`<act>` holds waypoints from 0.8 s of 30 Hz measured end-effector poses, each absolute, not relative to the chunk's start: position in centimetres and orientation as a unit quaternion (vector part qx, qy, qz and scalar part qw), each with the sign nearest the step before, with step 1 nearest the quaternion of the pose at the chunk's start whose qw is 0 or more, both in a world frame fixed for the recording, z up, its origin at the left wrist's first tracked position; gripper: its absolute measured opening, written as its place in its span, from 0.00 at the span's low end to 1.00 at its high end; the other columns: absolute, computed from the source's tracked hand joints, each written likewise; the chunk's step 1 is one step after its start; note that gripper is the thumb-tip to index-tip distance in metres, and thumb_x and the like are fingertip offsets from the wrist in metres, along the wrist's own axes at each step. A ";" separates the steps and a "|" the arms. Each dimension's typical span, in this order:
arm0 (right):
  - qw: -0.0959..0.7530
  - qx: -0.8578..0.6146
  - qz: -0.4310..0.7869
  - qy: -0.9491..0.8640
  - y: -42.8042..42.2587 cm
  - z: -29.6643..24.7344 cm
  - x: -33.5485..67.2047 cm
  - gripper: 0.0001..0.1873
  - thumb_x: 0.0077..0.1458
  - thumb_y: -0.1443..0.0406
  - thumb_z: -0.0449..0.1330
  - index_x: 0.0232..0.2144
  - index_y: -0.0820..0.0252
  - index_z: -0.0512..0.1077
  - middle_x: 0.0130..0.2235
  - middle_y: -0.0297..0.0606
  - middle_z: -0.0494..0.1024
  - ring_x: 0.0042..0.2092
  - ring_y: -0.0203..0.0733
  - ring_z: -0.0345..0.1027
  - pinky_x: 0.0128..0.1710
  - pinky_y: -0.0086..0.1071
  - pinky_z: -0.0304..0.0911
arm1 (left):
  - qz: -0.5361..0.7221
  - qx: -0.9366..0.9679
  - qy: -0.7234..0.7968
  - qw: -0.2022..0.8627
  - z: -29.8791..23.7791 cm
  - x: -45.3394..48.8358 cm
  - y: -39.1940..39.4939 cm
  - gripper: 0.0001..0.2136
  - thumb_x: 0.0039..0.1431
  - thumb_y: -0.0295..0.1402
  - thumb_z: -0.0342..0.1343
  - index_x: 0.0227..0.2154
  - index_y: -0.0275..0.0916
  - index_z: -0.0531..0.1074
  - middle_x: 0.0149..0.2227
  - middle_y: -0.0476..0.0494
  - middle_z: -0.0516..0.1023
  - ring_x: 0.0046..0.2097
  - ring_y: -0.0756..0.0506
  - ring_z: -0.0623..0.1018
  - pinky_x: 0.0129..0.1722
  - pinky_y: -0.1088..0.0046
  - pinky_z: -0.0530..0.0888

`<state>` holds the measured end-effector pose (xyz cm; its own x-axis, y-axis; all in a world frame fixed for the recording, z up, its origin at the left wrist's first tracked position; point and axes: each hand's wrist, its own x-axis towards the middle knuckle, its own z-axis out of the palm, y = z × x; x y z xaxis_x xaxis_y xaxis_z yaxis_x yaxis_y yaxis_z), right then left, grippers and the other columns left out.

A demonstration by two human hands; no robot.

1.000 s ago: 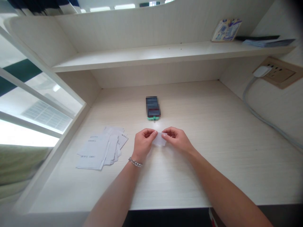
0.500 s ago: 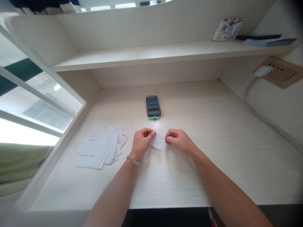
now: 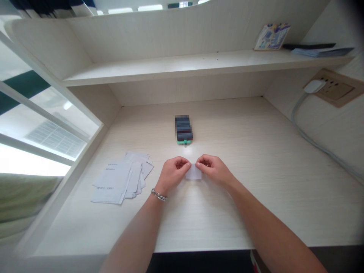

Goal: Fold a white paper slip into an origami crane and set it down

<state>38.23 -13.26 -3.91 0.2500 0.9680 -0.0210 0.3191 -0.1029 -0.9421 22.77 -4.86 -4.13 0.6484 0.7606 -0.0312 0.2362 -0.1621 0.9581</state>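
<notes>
One small paper slip (image 3: 193, 173) is pinched between the left hand (image 3: 172, 173) and right hand (image 3: 214, 170), near the desk (image 3: 256, 159) middle. One phone (image 3: 183, 129) lies behind; one paper pile (image 3: 121, 178) toward the left edge.

Bright daylight, perhaps edge-warped

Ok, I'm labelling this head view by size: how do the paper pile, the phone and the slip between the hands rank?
Largest: paper pile.
Then: phone.
Smallest: slip, though its ends are covered, so the gap is unsure.
</notes>
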 end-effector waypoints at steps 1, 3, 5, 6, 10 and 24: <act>0.441 -0.647 0.363 -0.505 -13.3 -3.7 38.3 0.07 0.50 0.64 0.56 0.26 0.61 0.71 0.26 0.33 0.72 0.29 0.36 0.64 0.29 0.29 0.58 | 0.226 0.740 0.335 0.538 -4.0 22.6 -4.8 0.08 0.51 0.35 0.55 0.28 0.36 0.74 0.29 0.44 0.77 0.30 0.49 0.74 0.30 0.76 0.69; 0.428 -0.642 0.373 -0.516 -13.5 -3.4 38.6 0.06 0.50 0.64 0.56 0.25 0.61 0.71 0.26 0.33 0.72 0.29 0.35 0.63 0.28 0.29 0.56 | 0.202 0.754 0.323 0.535 -3.9 22.4 -4.7 0.07 0.51 0.33 0.53 0.28 0.36 0.74 0.28 0.45 0.77 0.30 0.49 0.74 0.30 0.76 0.69; 0.431 -0.637 0.381 -0.514 -13.6 -3.3 39.1 0.06 0.49 0.65 0.56 0.25 0.61 0.71 0.26 0.33 0.72 0.29 0.35 0.63 0.28 0.29 0.56 | 0.187 0.747 0.324 0.550 -3.9 22.3 -4.4 0.06 0.50 0.31 0.53 0.27 0.36 0.74 0.26 0.46 0.76 0.29 0.49 0.74 0.29 0.76 0.70; 0.440 -0.634 0.386 -0.505 -13.6 -3.3 39.3 0.06 0.49 0.64 0.56 0.25 0.62 0.71 0.26 0.33 0.72 0.29 0.35 0.62 0.28 0.29 0.56 | 0.186 0.737 0.327 0.562 -3.8 22.2 -4.3 0.06 0.50 0.30 0.53 0.27 0.36 0.74 0.25 0.46 0.76 0.29 0.49 0.74 0.30 0.76 0.70; 0.516 -0.617 0.404 -0.436 -13.6 -3.5 40.2 0.07 0.48 0.62 0.58 0.25 0.61 0.70 0.25 0.32 0.70 0.27 0.35 0.62 0.27 0.29 0.58 | 0.231 0.668 0.348 0.615 -3.6 22.2 -3.9 0.06 0.49 0.32 0.54 0.26 0.34 0.73 0.27 0.43 0.77 0.29 0.48 0.75 0.31 0.73 0.72; 0.485 -0.621 0.390 -0.476 -13.3 -3.8 38.6 0.10 0.49 0.60 0.59 0.30 0.61 0.73 0.31 0.38 0.76 0.33 0.40 0.69 0.33 0.32 0.63 | 0.272 0.715 0.334 0.550 -3.7 23.2 -5.4 0.10 0.52 0.38 0.54 0.29 0.36 0.74 0.30 0.44 0.77 0.31 0.48 0.74 0.30 0.76 0.69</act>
